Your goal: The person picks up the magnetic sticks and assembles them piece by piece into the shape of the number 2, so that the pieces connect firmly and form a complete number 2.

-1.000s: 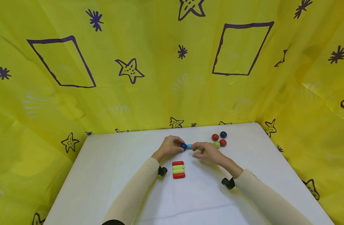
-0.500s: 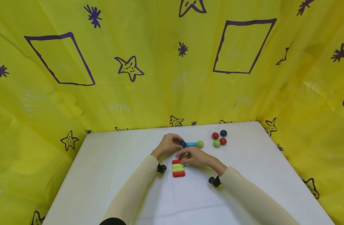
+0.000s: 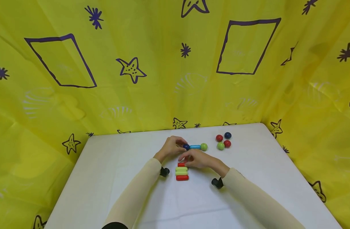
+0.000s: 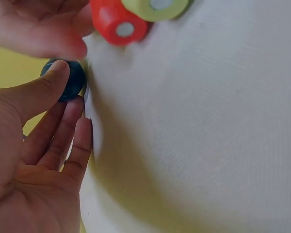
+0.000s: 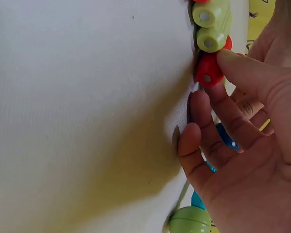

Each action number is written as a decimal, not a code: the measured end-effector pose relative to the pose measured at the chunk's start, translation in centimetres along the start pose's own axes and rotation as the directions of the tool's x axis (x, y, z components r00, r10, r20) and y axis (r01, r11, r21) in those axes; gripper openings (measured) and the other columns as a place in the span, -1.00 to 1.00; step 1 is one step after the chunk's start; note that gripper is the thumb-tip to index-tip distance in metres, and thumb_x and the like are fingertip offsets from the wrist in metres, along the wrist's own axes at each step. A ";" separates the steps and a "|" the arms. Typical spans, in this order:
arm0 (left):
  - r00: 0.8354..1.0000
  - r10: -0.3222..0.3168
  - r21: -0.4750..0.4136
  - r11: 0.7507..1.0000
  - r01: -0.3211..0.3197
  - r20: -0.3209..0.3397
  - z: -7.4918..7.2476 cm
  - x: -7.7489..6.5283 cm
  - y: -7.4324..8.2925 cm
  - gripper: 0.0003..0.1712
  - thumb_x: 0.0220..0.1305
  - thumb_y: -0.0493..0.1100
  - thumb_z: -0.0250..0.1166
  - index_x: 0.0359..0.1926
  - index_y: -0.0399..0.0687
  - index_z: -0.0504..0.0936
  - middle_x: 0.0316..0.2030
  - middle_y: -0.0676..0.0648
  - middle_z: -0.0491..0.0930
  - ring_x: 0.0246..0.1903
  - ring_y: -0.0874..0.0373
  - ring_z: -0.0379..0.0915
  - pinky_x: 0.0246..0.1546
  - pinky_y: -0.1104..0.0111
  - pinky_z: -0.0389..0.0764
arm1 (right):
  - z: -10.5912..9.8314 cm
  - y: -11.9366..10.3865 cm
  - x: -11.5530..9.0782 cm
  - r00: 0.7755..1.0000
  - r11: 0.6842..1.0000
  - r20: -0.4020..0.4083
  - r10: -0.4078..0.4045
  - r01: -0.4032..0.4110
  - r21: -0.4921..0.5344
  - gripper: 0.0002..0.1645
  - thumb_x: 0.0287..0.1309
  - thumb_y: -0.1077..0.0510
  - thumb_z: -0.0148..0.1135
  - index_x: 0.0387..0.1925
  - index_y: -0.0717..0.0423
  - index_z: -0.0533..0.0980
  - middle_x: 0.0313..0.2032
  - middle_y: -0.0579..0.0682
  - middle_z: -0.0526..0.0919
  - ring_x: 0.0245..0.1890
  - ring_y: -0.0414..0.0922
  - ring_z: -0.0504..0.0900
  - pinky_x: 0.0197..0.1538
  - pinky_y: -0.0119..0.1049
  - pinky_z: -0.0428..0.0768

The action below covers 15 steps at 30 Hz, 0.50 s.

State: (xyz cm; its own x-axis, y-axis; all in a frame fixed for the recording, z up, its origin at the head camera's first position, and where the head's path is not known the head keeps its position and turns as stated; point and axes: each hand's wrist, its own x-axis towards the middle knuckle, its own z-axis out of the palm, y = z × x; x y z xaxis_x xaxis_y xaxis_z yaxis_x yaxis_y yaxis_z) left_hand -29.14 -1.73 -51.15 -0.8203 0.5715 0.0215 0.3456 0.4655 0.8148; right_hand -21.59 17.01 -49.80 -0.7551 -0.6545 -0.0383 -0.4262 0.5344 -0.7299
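The cream-sleeved left arm point(image 3: 135, 192) reaches to a glossy dark-blue ball point(image 3: 186, 147), which the bare left hand point(image 3: 170, 147) pinches between thumb and fingers. The bare right hand point(image 3: 199, 158) is near the ball, rightward and closer to the body, thumb and forefinger pinched, remaining fingers loosely bent.

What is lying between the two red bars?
In the head view, two light green bars, side by side, lie between the far red bar, which the right hand pinches, and the near red bar.
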 end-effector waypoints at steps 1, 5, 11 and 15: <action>1.000 0.001 0.003 1.000 -0.001 -0.002 0.0 0.0 0.0 -0.74 0.20 -0.36 0.50 -0.07 -0.14 0.78 -0.18 -0.04 0.75 -0.18 0.14 0.64 -0.01 0.29 0.65 | -0.1 0.0 -0.1 1.000 1.000 0.007 -0.002 0.002 -0.009 -0.73 0.29 0.30 0.36 0.02 0.12 0.69 -0.24 -0.03 0.70 -0.26 -0.17 0.53 -0.13 -0.36 0.55; 1.000 0.005 0.008 1.000 -0.005 -0.005 0.1 0.0 0.0 -0.75 0.19 -0.35 0.51 -0.09 -0.13 0.78 -0.19 -0.02 0.75 -0.20 0.15 0.65 -0.02 0.30 0.65 | -0.4 0.3 -0.4 0.999 0.998 0.033 -0.030 0.032 -0.053 -0.72 0.28 0.30 0.37 0.02 0.11 0.70 -0.27 -0.08 0.68 -0.29 -0.19 0.51 -0.15 -0.38 0.54; 1.000 -0.018 0.004 1.000 0.018 -0.002 0.1 0.0 -0.1 -0.75 0.20 -0.35 0.50 -0.08 -0.11 0.78 -0.20 -0.01 0.75 -0.18 0.16 0.65 0.01 0.26 0.64 | -0.6 0.3 -0.6 0.997 0.993 0.058 -0.050 0.056 -0.106 -0.70 0.27 0.33 0.36 0.03 0.10 0.70 -0.34 -0.12 0.61 -0.33 -0.20 0.48 -0.18 -0.40 0.52; 1.000 -0.024 0.009 1.000 0.024 0.000 0.2 0.0 0.0 -0.74 0.21 -0.34 0.50 -0.07 -0.11 0.78 -0.18 -0.02 0.75 -0.16 0.15 0.65 0.03 0.26 0.64 | -0.5 0.0 -0.7 0.997 0.989 0.071 -0.037 0.047 -0.140 -0.67 0.26 0.35 0.36 0.04 0.10 0.69 -0.30 -0.11 0.62 -0.31 -0.19 0.48 -0.16 -0.39 0.52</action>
State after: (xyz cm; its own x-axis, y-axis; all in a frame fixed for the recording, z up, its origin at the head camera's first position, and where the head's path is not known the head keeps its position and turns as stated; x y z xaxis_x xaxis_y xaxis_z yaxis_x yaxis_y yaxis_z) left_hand -29.05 -1.64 -51.29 -0.8286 0.5598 0.0021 0.3299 0.4852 0.8098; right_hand -21.29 17.74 -49.46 -0.7016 -0.7101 -0.0592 -0.5265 0.5727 -0.6284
